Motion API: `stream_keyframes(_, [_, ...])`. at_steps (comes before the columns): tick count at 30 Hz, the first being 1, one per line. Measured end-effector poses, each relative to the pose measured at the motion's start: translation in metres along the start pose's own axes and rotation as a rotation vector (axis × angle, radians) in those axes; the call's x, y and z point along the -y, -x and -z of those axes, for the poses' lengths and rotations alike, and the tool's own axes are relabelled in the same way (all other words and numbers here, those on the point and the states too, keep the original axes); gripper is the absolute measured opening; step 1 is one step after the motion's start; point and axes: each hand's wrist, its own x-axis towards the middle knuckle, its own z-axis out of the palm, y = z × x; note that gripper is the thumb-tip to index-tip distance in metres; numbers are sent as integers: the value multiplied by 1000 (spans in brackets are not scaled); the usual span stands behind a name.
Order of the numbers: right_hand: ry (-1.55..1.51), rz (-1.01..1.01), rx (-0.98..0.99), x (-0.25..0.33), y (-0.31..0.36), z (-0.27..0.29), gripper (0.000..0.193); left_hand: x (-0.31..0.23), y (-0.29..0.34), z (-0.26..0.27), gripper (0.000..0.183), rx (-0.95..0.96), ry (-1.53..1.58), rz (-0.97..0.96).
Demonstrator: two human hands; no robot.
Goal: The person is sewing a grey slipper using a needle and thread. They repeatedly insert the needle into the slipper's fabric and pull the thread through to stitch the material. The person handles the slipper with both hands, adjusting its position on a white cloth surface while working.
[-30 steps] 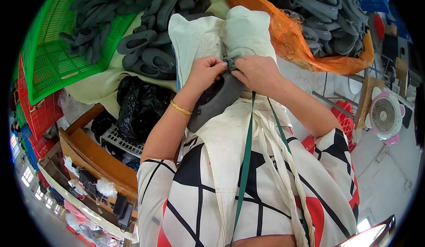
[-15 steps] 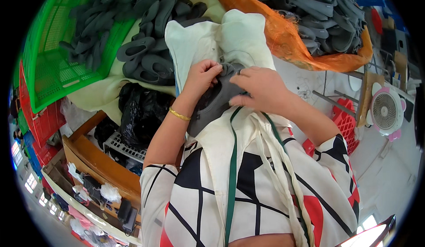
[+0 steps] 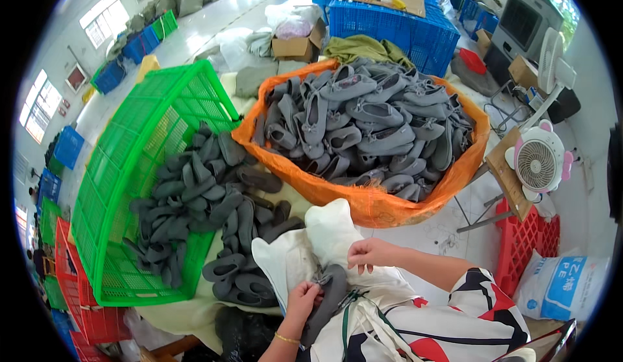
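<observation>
A dark grey slip-on shoe (image 3: 333, 289) rests on my lap, over a pale cloth. My left hand (image 3: 302, 301) pinches the shoe's edge between thumb and fingertips. Above and to the right of the shoe, apart from it, hangs my right hand (image 3: 375, 254). Its fingers are curled together; whatever they may hold is too small to make out. Beside the shoe lies a small dark item (image 3: 351, 296) near a green cord, its kind unclear. More grey shoes (image 3: 243, 281) lie heaped on the cloth to the left of my lap.
A tipped green crate (image 3: 146, 135) spills grey shoes at the left. Ahead stands an orange sack (image 3: 376, 214) full of grey shoes with small bows. To the right are a white and pink fan (image 3: 540, 159), a red plastic crate (image 3: 519, 239) and a white bag (image 3: 558, 287).
The view has tilted up toward the room. My right hand has moved away from the shoe, up and to the right. My left hand still holds the shoe.
</observation>
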Motion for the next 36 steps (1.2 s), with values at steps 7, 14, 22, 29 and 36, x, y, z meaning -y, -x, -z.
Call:
stream_keyframes(7, [-1054, 55, -317, -6, -1, 71, 11, -14, 18, -8, 29, 3, -34, 210])
stream_keyframes(14, [-716, 512, -766, -34, 18, 123, 14, 29, -3, -9, 9, 13, -197, -157])
stream_keyframes(22, [-53, 362, -272, -40, -20, -12, 22, -31, 30, -1, 15, -40, -684, -545])
stream_keyframes(29, [442, 306, -184, -15, -23, -72, 29, -20, 32, -5, 20, 37, 0, -198])
stream_keyframes(36, [684, 650, -182, 3, -26, -73, 25, -10, 25, -22, 30, -171, -432, -165])
